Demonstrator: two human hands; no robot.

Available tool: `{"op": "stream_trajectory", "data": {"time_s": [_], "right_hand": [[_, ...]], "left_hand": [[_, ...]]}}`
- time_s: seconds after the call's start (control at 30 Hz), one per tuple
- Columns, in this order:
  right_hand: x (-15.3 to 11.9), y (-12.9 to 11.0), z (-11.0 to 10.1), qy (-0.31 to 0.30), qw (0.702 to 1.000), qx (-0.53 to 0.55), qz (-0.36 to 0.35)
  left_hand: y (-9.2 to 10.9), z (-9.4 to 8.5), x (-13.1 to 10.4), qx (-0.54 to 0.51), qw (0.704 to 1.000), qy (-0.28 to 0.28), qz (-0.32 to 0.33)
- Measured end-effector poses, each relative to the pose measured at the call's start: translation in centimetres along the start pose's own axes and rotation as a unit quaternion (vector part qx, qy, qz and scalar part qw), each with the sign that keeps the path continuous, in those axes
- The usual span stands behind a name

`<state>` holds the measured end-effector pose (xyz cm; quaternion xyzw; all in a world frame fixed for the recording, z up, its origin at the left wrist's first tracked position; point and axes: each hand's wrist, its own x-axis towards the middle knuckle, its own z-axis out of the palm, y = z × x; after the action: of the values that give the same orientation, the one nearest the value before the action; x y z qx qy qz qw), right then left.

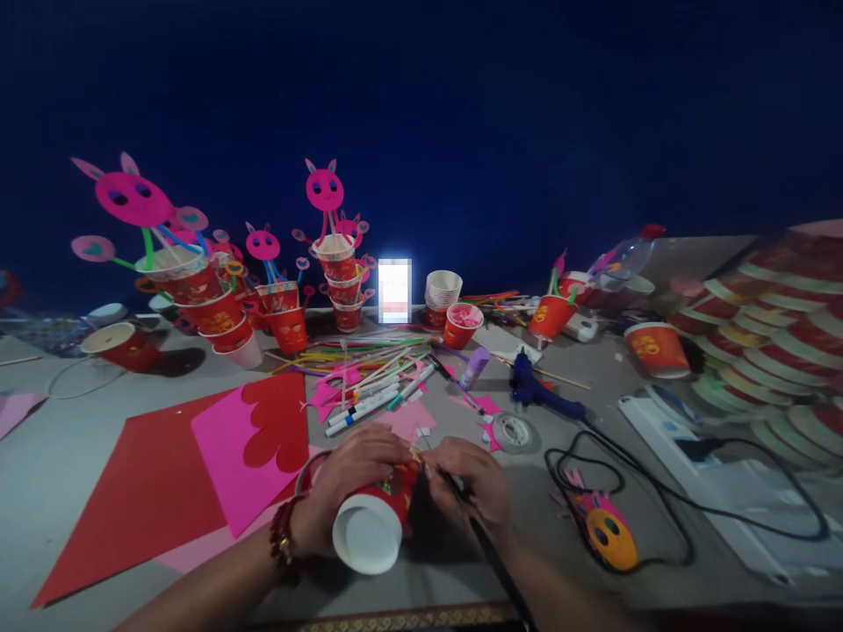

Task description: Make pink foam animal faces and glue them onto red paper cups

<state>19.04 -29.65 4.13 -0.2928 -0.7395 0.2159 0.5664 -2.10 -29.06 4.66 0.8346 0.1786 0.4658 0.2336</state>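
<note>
My left hand (359,465), a dark red bead bracelet at its wrist, is wrapped over a red paper cup (409,491). The cup lies tilted on its side, its round white end facing me. In my right hand (472,478), fingers closed, is a long, slender dark tool (491,549) whose exact kind I cannot make out. Its shaft runs down toward the bottom edge, and its tip end meets the far part of the cup, close to my left fingertips. Just beyond both hands lie pink paper scraps (405,420) and a roll of clear tape (514,432).
Red card (151,491) and pink card (227,456) lie left. Markers (362,408) and a purple glue stick (474,367) lie ahead. A blue glue gun (536,391) trails its cord around an orange paper face (612,537). Stacked cups (777,325) stand right; pink-faced cup figures (339,254) stand behind.
</note>
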Motion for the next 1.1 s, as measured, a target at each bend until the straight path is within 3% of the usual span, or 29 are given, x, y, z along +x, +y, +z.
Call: {"op": "stream_trajectory", "data": {"time_s": [0.13,0.23,0.33,0.4,0.57,0.8,0.97,1.1], "right_hand": [[0.2,-0.3,0.0,-0.011,0.998,0.022,0.052],[-0.2,0.0,0.0,-0.019,0.999,0.009,0.050],[-0.7,0.2,0.0,-0.017,0.997,0.009,0.069],[-0.9,0.2,0.2,0.001,0.992,0.027,0.121],[-0.4,-0.5,0.5,0.011,0.953,0.137,0.271],[0.0,-0.4,0.4,-0.005,0.863,0.272,0.427],[0.5,-0.1,0.3,0.011,0.834,0.326,0.445],[0.7,-0.4,0.2,0.012,0.836,0.327,0.440]], "left_hand": [[0.6,-0.4,0.7,0.070,0.997,-0.015,0.014],[0.6,-0.4,0.7,0.098,0.995,-0.011,0.029],[0.4,-0.6,0.3,0.129,0.989,-0.009,0.071],[0.4,-0.8,0.1,0.168,0.980,-0.003,0.107],[1.0,-1.1,0.3,0.274,0.944,0.011,0.185],[0.5,-0.2,-0.3,0.310,0.932,-0.011,0.188],[0.5,0.2,0.0,0.330,0.921,-0.037,0.204],[0.8,0.0,0.3,0.359,0.908,-0.050,0.211]]}}
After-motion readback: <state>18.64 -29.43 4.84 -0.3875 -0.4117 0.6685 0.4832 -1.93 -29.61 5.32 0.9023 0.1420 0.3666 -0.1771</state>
